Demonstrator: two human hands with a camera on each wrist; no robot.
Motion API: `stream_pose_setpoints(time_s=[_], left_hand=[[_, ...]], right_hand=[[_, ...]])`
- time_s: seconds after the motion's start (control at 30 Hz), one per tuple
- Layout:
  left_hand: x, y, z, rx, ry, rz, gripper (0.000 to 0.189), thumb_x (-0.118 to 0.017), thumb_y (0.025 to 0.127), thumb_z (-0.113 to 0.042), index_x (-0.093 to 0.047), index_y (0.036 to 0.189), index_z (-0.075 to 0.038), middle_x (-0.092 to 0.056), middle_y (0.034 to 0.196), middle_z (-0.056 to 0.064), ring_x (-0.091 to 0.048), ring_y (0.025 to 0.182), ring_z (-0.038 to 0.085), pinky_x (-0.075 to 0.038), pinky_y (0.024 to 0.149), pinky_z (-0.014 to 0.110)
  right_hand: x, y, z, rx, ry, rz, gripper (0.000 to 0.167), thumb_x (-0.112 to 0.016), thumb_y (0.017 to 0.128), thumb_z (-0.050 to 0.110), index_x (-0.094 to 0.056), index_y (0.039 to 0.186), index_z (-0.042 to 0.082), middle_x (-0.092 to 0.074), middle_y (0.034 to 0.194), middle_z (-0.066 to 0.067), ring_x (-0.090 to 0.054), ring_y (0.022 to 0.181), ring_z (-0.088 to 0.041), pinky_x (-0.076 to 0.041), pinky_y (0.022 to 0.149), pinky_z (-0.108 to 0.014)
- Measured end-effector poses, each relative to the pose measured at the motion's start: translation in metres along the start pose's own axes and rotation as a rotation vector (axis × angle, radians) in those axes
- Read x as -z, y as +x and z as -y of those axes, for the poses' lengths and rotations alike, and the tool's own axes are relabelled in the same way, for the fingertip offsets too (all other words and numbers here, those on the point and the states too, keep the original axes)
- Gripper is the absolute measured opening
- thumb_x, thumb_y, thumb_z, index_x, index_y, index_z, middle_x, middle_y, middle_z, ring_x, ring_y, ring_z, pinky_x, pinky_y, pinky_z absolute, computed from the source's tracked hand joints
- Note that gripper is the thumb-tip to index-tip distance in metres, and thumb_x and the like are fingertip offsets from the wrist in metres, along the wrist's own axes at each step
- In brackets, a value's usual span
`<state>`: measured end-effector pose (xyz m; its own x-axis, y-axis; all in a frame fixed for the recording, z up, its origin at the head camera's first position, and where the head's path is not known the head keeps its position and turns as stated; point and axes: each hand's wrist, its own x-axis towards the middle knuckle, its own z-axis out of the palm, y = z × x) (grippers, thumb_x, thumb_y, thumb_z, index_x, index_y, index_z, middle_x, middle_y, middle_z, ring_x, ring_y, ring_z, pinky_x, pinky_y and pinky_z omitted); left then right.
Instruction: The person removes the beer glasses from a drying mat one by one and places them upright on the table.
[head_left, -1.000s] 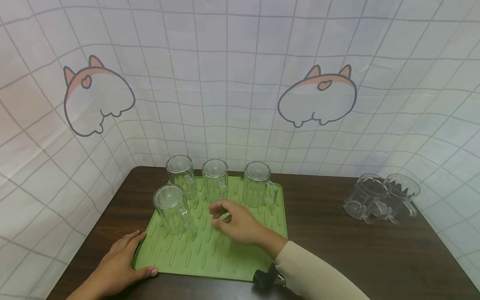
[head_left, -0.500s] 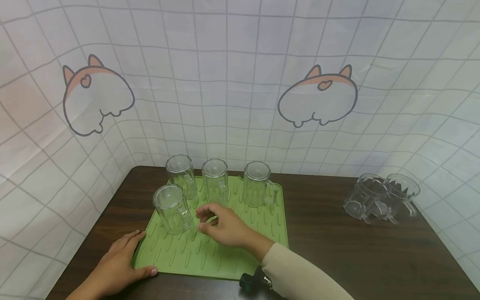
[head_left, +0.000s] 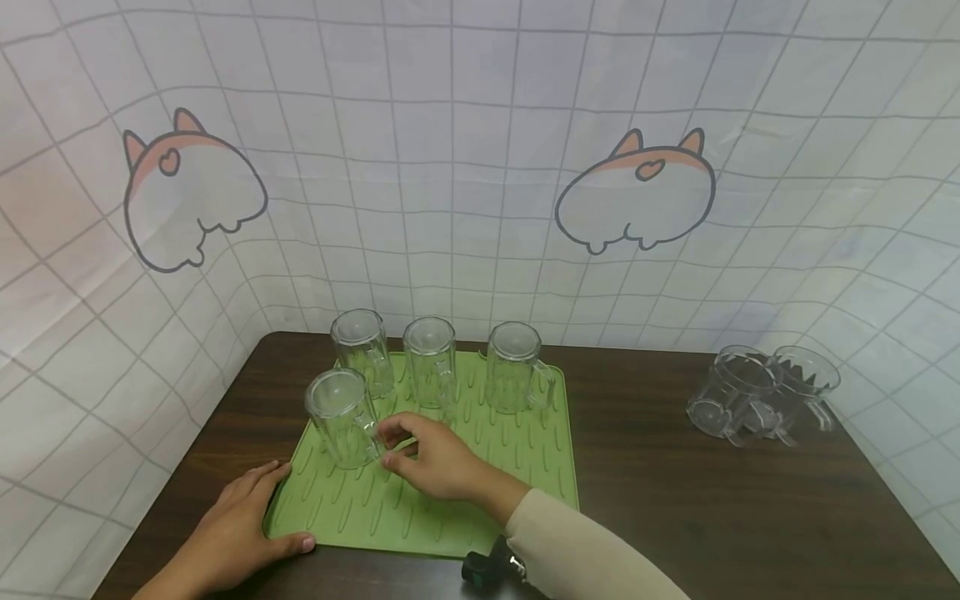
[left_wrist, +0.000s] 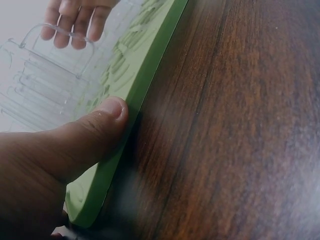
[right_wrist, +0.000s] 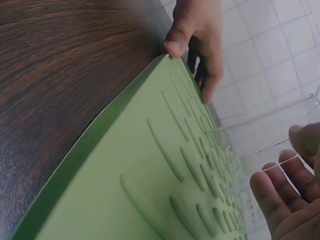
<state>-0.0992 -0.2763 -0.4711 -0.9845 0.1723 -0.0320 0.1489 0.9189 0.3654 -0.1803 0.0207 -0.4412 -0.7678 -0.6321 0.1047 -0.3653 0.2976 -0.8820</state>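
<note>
Clear glass mugs stand upside down on a green ridged drying mat (head_left: 450,525). The front left mug (head_left: 341,421) has its handle toward my right hand (head_left: 431,457). The fingers and thumb of that hand are at the handle but spread apart; in the right wrist view part of the clear handle shows between thumb and fingers. My left hand (head_left: 232,529) rests at the mat's front left corner. Its thumb (left_wrist: 100,125) lies on the front edge, its fingers along the left side. Behind stand a back left mug (head_left: 363,354), a middle mug (head_left: 430,362) and a right mug (head_left: 513,367).
Two more clear mugs, one (head_left: 731,396) in front of another (head_left: 806,383), stand mouth up at the right of the dark wooden table (head_left: 675,500). A white gridded curtain (head_left: 480,167) encloses the back and sides. A small black device hangs at the right wrist.
My right hand has moved left across the mat to the front left mug's handle. The left hand and all the mugs have stayed in place.
</note>
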Motion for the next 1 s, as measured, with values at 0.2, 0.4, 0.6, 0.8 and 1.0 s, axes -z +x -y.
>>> stream_pose_setpoints(time_s=[0.2, 0.4, 0.6, 0.8, 1.0], left_hand=[[0.000, 0.000, 0.000, 0.000, 0.009, -0.005, 0.119, -0.079, 0.069, -0.076, -0.042, 0.150, 0.004, -0.040, 0.150, 0.032, -0.038, 0.132, 0.059, -0.040, 0.093, 0.074], [-0.001, 0.000, 0.001, -0.015, 0.007, -0.026, 0.117, -0.080, 0.069, -0.074, -0.044, 0.149, 0.003, -0.041, 0.149, 0.031, -0.040, 0.131, 0.059, -0.040, 0.092, 0.074], [-0.003, -0.001, 0.003, -0.011, -0.002, -0.026, 0.119, -0.077, 0.068, -0.079, -0.044, 0.149, 0.003, -0.041, 0.149, 0.030, -0.039, 0.131, 0.058, -0.040, 0.093, 0.074], [-0.003, -0.001, 0.004, -0.001, -0.001, -0.012, 0.121, -0.075, 0.068, -0.081, -0.043, 0.149, 0.002, -0.040, 0.150, 0.031, -0.039, 0.131, 0.058, -0.040, 0.092, 0.075], [-0.001, 0.000, 0.001, -0.005, 0.001, -0.017, 0.119, -0.077, 0.068, -0.078, -0.044, 0.149, 0.003, -0.041, 0.150, 0.031, -0.039, 0.131, 0.058, -0.040, 0.092, 0.074]], right_hand=[[-0.005, 0.006, 0.002, -0.011, -0.039, -0.043, 0.027, -0.063, 0.104, 0.013, -0.063, 0.131, 0.015, -0.064, 0.118, 0.010, -0.059, 0.111, -0.005, -0.049, 0.095, -0.020], [-0.007, 0.012, 0.003, -0.011, -0.020, -0.066, 0.021, -0.063, 0.103, 0.008, -0.065, 0.123, 0.013, -0.065, 0.111, 0.010, -0.060, 0.105, -0.002, -0.051, 0.089, -0.019], [-0.009, 0.014, 0.004, -0.006, 0.009, -0.043, 0.015, -0.066, 0.101, 0.005, -0.067, 0.114, 0.013, -0.066, 0.105, 0.011, -0.062, 0.097, 0.000, -0.052, 0.085, -0.018], [-0.008, 0.011, 0.004, 0.027, 0.026, 0.015, 0.013, -0.066, 0.101, 0.006, -0.067, 0.111, 0.013, -0.066, 0.101, 0.010, -0.063, 0.093, 0.000, -0.053, 0.081, -0.019], [-0.003, 0.004, 0.003, 0.063, 0.032, 0.038, 0.012, -0.065, 0.101, 0.005, -0.066, 0.111, 0.012, -0.066, 0.102, 0.009, -0.064, 0.093, -0.002, -0.054, 0.083, -0.020]])
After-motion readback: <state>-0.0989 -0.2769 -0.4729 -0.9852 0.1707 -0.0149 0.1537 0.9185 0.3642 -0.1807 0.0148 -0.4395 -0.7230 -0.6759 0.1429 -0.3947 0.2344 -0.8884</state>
